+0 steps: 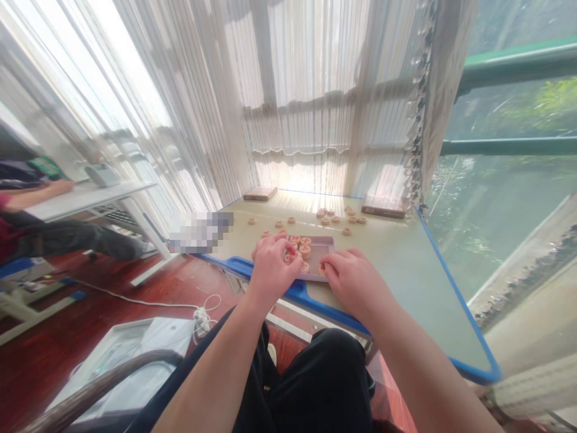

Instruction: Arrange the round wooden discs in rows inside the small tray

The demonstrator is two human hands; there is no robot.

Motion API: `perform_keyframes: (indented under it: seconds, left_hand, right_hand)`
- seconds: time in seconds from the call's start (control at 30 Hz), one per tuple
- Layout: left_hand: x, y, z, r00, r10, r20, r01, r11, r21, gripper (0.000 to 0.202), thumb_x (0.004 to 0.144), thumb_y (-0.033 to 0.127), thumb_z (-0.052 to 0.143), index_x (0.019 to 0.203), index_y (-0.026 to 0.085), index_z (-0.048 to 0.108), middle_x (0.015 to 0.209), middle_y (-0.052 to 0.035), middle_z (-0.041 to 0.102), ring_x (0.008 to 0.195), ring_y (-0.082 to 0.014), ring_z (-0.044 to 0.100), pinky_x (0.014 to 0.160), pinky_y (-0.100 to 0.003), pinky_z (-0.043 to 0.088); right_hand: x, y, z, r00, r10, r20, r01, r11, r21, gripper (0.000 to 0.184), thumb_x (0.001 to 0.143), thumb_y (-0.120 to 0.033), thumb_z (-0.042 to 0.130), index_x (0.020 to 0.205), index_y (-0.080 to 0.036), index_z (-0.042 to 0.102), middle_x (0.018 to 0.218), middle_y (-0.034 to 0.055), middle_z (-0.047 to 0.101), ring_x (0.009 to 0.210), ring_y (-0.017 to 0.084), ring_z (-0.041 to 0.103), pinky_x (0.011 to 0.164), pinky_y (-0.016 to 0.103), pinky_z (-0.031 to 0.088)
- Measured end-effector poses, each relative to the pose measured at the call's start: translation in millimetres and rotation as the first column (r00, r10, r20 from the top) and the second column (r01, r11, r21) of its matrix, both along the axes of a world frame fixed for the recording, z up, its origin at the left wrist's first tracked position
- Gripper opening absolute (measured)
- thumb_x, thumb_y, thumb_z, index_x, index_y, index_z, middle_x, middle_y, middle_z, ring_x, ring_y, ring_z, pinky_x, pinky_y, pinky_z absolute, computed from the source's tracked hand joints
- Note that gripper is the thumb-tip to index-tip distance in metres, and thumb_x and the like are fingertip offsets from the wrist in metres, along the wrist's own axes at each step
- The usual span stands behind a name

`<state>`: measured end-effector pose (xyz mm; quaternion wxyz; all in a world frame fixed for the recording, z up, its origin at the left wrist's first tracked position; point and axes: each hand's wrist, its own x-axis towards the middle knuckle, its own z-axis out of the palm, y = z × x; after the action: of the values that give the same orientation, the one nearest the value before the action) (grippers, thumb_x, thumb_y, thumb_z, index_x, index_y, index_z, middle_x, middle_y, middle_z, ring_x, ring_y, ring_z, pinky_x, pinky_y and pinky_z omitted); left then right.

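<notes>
A shallow grey tray [325,242] lies near the front edge of a pale table [406,264] with a blue rim. Several round wooden game discs [305,249] with red marks sit in the tray. My left hand [274,266] is curled over the tray's left side, its fingers pinched on a disc. At the tray's right front corner my right hand [352,278] rests with bent fingers touching a disc; what it grips is hidden. More loose discs [334,219] are scattered further back on the table.
Two flat wooden boxes lie at the back, one on the left [260,193] and one on the right [383,206]. Sheer curtains hang behind the table. A seated person [40,234] is at a white desk [85,197] on the left. A white appliance [130,355] and cable lie on the floor.
</notes>
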<state>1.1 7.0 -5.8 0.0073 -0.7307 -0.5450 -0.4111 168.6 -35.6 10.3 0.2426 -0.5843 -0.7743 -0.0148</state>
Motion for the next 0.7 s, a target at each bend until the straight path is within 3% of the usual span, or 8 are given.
perform_keyframes:
  seconds: [0.43,0.7]
  left_hand:
    - [-5.9,1.3,1.5,0.987,-0.045,0.152,0.054,0.997,-0.053,0.017,0.073,0.013,0.046,0.077,0.020,0.061,0.100,-0.0049,0.065,0.106,-0.0224,0.055,0.100,-0.041,0.038]
    - [-9.2,1.1,6.1,0.969,-0.061,0.239,0.096,0.986,-0.135,0.023,0.073,0.012,0.044,0.085,0.021,0.062,0.101,-0.0033,0.066,0.103,-0.0210,0.058,0.095,-0.038,0.043]
  right_hand:
    - [-1.2,-2.1,3.2,1.000,-0.014,0.013,0.014,1.000,-0.016,0.031,0.090,-0.024,0.040,0.094,-0.021,0.071,0.093,0.0043,0.071,0.096,0.020,0.053,0.087,0.029,0.038]
    - [1.4,-0.5,1.1,0.993,-0.120,0.019,0.120,0.993,-0.010,0.031,0.085,-0.018,0.042,0.094,-0.022,0.071,0.096,0.0043,0.071,0.094,0.024,0.053,0.082,0.034,0.038]
